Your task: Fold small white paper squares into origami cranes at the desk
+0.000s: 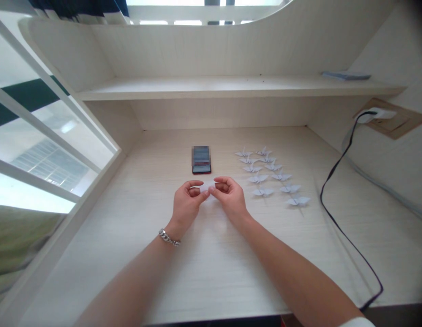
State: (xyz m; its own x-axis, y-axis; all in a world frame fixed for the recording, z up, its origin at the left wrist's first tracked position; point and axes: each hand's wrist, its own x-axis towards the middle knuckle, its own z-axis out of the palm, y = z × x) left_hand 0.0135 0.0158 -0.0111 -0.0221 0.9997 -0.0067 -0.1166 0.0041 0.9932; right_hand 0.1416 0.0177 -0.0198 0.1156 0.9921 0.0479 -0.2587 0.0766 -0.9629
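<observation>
My left hand (187,203) and my right hand (229,197) hover just above a pale wooden desktop (139,213), their fingertips pinching a small piece of folded white paper (207,186) between them. A silver chain bracelet (169,237) circles my left wrist. Beyond my hands lies a smartphone in a red case (201,160), its screen blurred out. To the right of it, several white origami cranes (258,179) stand in two loose rows. None of them touches my hands.
A black cable (336,211) runs across the desk's right side up to a white plug in a wall socket (376,116). A white shelf (197,88) spans overhead, holding a flat bluish booklet (346,75). A window (37,131) lines the left side.
</observation>
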